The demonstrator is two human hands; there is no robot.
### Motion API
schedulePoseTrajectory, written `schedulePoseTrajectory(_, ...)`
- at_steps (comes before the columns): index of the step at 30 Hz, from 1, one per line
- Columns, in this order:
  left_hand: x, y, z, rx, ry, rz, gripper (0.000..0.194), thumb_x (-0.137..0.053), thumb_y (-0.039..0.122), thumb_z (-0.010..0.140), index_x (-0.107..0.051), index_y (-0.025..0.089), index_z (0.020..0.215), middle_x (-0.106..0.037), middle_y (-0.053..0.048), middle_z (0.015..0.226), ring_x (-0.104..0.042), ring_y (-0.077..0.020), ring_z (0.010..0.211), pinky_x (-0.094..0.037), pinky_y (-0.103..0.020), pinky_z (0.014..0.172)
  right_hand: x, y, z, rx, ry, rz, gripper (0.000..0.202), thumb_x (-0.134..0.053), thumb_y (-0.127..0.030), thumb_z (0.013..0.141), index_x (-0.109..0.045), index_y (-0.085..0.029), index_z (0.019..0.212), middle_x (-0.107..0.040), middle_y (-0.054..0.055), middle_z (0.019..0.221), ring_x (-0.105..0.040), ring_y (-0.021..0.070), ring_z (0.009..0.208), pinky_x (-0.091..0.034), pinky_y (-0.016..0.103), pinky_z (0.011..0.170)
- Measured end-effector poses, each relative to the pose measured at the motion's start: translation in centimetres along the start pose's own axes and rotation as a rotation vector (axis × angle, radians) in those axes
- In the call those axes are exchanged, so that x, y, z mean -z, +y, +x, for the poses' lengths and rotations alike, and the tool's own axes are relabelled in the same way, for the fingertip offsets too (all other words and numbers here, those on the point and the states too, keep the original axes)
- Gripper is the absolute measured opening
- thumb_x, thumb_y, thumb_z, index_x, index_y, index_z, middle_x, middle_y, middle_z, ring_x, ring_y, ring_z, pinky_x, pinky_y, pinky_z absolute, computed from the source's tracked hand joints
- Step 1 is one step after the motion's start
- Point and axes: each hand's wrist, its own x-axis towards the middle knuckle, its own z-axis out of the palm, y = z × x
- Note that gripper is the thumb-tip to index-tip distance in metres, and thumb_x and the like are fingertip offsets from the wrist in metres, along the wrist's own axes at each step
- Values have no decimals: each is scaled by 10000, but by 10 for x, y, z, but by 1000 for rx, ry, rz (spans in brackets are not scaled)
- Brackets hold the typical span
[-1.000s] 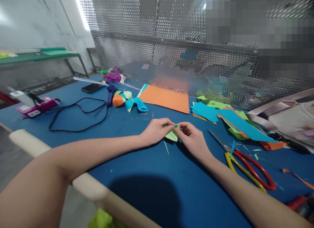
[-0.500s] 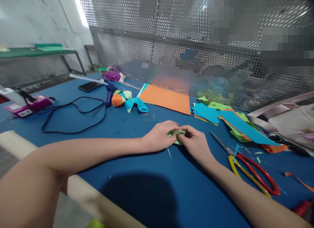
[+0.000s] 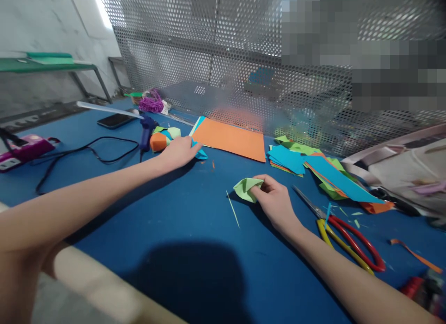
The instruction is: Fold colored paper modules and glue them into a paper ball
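Observation:
My right hand [image 3: 277, 198] pinches a light green folded paper piece [image 3: 245, 189] between thumb and fingers, just above the blue tabletop [image 3: 195, 208]. Farther off to the left, my left hand [image 3: 179, 152] reaches over a blue folded paper piece [image 3: 201, 153], its thumb and index finger around it; the other fingertips are hidden. Beside that hand sits an orange folded paper piece [image 3: 159, 142] with pale green and blue parts. A thin green paper strip [image 3: 232, 209] lies below the green piece.
Scissors [image 3: 348, 240] with red and yellow handles lie right of my right hand. Behind are an orange sheet [image 3: 230, 138] and blue paper stacks [image 3: 287, 159]. At left stand a glue gun [image 3: 146, 131], its cord, a phone [image 3: 116, 119] and a purple power strip [image 3: 24, 150].
My left hand has let go of the green folded paper and moved left and away to the blue folded piece. My right hand keeps the green paper. The view has shifted slightly.

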Motion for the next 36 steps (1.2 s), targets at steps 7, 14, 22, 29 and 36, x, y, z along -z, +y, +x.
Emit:
schedulePoseTrajectory(7,-20,0,19,-81,-9,-22,157,-562,182,668,-500,177,523,-534,-61,550,-553,-233,671,-365,-305,627,-1,-2,-1,5,-17,1,98,-544,-243,643,-601,-189,701,-538,-31,576,-438,116,523,-359,233,494)
schedulePoseTrajectory(14,-1,31,-16,-110,-4,-403,127,-535,209,718,-531,179,594,-557,-1,584,-516,-144,595,-354,-250,548,5,-4,3,44,63,-41,98,-529,-239,652,-592,-184,703,-545,-26,600,-445,121,537,-363,239,511)
schedulePoseTrajectory(22,9,84,-73,-116,-372,-839,73,-568,249,751,-544,180,751,-515,43,543,-525,-123,485,-425,-256,492,3,-8,2,133,95,-121,52,-518,-220,683,-556,-186,691,-524,-28,604,-448,124,559,-357,249,539)
schedulePoseTrajectory(29,-13,80,-82,-268,8,-598,42,-570,175,729,-548,182,694,-501,-8,832,-508,-147,786,-427,-282,692,-6,-17,-13,127,-12,6,124,-537,-300,735,-562,-187,692,-515,-28,606,-436,116,553,-360,243,531)
schedulePoseTrajectory(36,-16,83,-83,-158,-58,-774,63,-536,156,739,-490,180,704,-584,-28,945,-546,-152,863,-428,-281,724,-9,-11,-9,63,-84,181,161,-589,-332,719,-603,-175,749,-584,-12,674,-480,117,590,-397,246,570)
